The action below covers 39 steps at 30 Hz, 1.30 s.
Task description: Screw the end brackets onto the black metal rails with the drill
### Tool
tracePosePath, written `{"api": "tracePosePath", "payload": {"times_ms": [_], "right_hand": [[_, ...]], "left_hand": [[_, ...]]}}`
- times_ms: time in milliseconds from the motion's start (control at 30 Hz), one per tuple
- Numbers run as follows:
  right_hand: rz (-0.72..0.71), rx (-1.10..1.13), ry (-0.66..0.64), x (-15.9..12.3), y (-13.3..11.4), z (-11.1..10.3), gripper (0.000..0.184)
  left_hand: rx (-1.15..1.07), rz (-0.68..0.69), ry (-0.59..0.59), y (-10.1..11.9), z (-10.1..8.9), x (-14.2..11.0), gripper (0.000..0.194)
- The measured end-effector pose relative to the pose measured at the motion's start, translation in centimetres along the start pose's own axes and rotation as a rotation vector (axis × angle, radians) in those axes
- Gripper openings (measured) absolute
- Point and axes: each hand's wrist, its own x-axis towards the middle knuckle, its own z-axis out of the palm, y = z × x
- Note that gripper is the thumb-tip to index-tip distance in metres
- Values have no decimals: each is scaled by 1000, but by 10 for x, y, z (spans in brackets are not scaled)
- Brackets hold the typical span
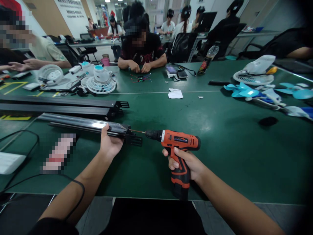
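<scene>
My right hand [184, 160] is wrapped round the grip of an orange and black cordless drill [181, 138]. Its long thin bit [138, 131] points left and meets the black end bracket of a long metal rail [85, 123]. My left hand [110, 143] grips that rail near the bracket, thumb on top and fingers underneath. The rail's shiny face is turned up, and its far end runs off to the left. Whether the bit sits in a screw or a hole is too small to tell.
More black rails [61, 106] lie behind. White fan parts [100, 83] stand at the back left, blue fan blades [241, 90] at the right. A bottle [207, 60] and paper scraps [175, 94] are farther back. A black cable [61, 176] crosses my left forearm. A person [141, 49] sits opposite.
</scene>
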Motion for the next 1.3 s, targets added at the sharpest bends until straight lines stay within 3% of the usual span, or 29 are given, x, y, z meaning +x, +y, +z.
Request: {"api": "tracePosePath", "payload": {"times_ms": [1300], "right_hand": [[63, 12, -14, -1, 0, -5, 43]], "left_hand": [[20, 5, 11, 0, 2, -3, 30]]}}
